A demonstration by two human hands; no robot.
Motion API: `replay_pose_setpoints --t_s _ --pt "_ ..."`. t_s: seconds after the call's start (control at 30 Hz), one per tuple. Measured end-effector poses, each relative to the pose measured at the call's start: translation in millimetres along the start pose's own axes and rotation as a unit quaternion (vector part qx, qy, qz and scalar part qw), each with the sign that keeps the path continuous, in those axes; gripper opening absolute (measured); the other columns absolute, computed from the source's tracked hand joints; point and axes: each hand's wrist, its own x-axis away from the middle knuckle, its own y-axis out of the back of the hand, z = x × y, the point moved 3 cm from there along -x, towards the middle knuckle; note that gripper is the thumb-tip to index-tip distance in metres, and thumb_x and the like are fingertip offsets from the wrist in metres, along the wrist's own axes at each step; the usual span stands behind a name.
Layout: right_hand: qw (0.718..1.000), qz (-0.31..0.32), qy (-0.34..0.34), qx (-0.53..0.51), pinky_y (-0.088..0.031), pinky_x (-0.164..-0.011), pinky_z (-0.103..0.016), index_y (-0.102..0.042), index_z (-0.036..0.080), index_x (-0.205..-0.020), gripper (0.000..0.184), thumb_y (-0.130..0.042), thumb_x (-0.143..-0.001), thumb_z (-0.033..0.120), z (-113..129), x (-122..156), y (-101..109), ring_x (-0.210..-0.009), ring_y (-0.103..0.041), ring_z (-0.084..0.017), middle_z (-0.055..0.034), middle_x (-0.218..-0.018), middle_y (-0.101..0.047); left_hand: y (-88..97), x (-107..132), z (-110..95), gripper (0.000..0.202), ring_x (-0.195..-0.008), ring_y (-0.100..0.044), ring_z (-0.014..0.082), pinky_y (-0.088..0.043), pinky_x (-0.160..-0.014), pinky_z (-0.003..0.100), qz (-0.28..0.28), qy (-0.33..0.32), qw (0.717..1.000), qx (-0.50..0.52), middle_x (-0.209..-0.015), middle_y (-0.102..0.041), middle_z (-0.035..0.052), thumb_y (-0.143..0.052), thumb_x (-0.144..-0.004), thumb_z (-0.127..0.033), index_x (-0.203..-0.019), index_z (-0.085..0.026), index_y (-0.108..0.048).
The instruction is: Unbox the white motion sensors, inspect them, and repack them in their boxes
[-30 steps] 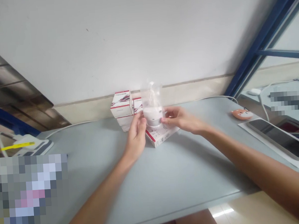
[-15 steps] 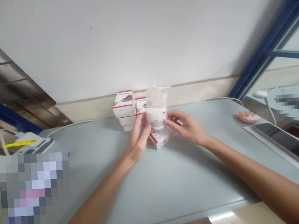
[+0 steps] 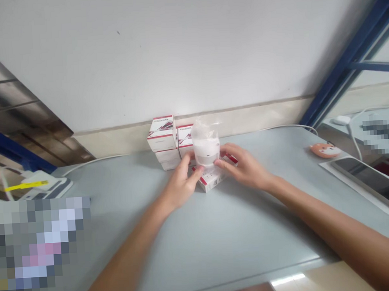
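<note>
Head camera looks down on two bare hands meeting near the back of a grey counter point(image 3: 187, 247). The left hand point(image 3: 182, 184) and the right hand point(image 3: 243, 168) hold a clear plastic bag point(image 3: 204, 134) from either side, each grip half closed, with the fingertips pressed against its lower part. Inside the bag sits a round white device point(image 3: 206, 152), with loose plastic gathered above it. A small white box with red edges point(image 3: 211, 180) lies flat just beneath the hands. Close behind stands a stack of white, red-trimmed boxes point(image 3: 161, 139), with an upright box point(image 3: 185, 141) beside it. Well off to the right are an orange fox-face pad point(image 3: 325, 150) and a dark-screened phone point(image 3: 371, 183).
</note>
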Motion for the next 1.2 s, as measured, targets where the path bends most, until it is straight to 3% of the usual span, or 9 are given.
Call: replay_pose_setpoints --t_s 0.23,0.33,0.43,0.57,0.73,0.87,1.07,1.2 --pt "0.998 0.016 0.010 0.064 -0.048 -0.086 -0.041 -0.071 0.024 -0.118 0.023 -0.062 -0.106 0.041 -3 -2 3 -0.096 -0.062 -0.026 -0.0077 -0.106 -0.073 0.7 2 -12 0.043 -0.143 -0.055 0.0303 -0.041 -0.120 0.044 -0.005 0.024 0.999 -0.040 -0.154 -0.061 0.0085 -0.059 -0.107 -0.043 -0.146 -0.028 -0.055" --pt "0.995 0.030 0.029 0.091 -0.048 -0.086 -0.041 -0.071 0.023 -0.113 0.019 -0.061 -0.105 0.037 -2 -2 1 -0.093 -0.061 -0.026 -0.0078 -0.099 -0.072 -1.7 0 -14 0.046 -0.150 -0.050 0.0285 -0.039 -0.122 0.041 -0.051 -0.001 0.999 0.003 -0.163 -0.054 0.0064 -0.056 -0.108 -0.045 -0.152 -0.030 -0.051" --pt "0.996 0.024 0.036 0.075 -0.049 -0.087 -0.043 -0.069 0.023 -0.123 0.027 -0.066 -0.103 0.041 -3 -1 0 -0.094 -0.062 -0.027 -0.0091 -0.106 -0.073 -3.6 -3 -9 0.040 -0.143 -0.057 0.0276 -0.044 -0.117 0.038 -0.079 -0.019 0.997 0.019 -0.155 -0.062 0.0073 -0.055 -0.109 -0.047 -0.144 -0.027 -0.059" --pt "1.000 0.004 0.020 0.020 -0.051 -0.090 -0.043 -0.062 0.026 -0.137 0.039 -0.065 -0.103 0.044 -4 1 0 -0.104 -0.065 -0.028 -0.0101 -0.120 -0.072 -4.2 -6 3 0.041 -0.137 -0.062 0.0277 -0.048 -0.112 0.037 -0.045 -0.018 0.999 0.013 -0.149 -0.066 0.0090 -0.057 -0.108 -0.049 -0.141 -0.025 -0.059" --pt "0.999 0.016 -0.008 0.035 -0.050 -0.090 -0.043 -0.069 0.024 -0.116 0.024 -0.067 -0.102 0.043 -9 0 -3 -0.097 -0.063 -0.026 -0.0078 -0.109 -0.073 -1.8 -6 13 0.044 -0.136 -0.062 0.0299 -0.050 -0.111 0.041 -0.013 0.003 1.000 0.015 -0.147 -0.066 0.0106 -0.060 -0.106 -0.050 -0.141 -0.025 -0.058" --pt "0.998 0.026 -0.018 0.059 -0.050 -0.093 -0.044 -0.068 0.023 -0.109 0.021 -0.068 -0.101 0.042 -13 0 -6 -0.103 -0.062 -0.028 -0.0094 -0.110 -0.072 -1.5 -6 15 0.042 -0.126 -0.067 0.0304 -0.052 -0.107 0.044 0.001 0.050 0.999 -0.022 -0.134 -0.071 0.0103 -0.067 -0.102 -0.047 -0.137 -0.024 -0.060" --pt "1.000 0.002 0.015 0.026 -0.050 -0.102 -0.049 -0.058 0.026 -0.144 0.050 -0.069 -0.100 0.047 -7 3 -6 -0.115 -0.063 -0.031 -0.0115 -0.128 -0.070 -6.5 -1 -3 0.053 -0.134 -0.062 0.0300 -0.050 -0.113 0.045 -0.024 0.017 1.000 -0.012 -0.146 -0.065 0.0107 -0.073 -0.098 -0.042 -0.146 -0.026 -0.054" --pt "0.998 -0.001 0.014 0.061 -0.051 -0.099 -0.049 -0.068 0.025 -0.126 0.031 -0.064 -0.104 0.045 -5 3 -7 -0.111 -0.063 -0.031 -0.0110 -0.117 -0.071 -11.4 -2 -7 0.052 -0.133 -0.064 0.0288 -0.051 -0.110 0.042 -0.062 0.006 0.998 0.027 -0.144 -0.067 0.0101 -0.072 -0.099 -0.042 -0.145 -0.027 -0.055"
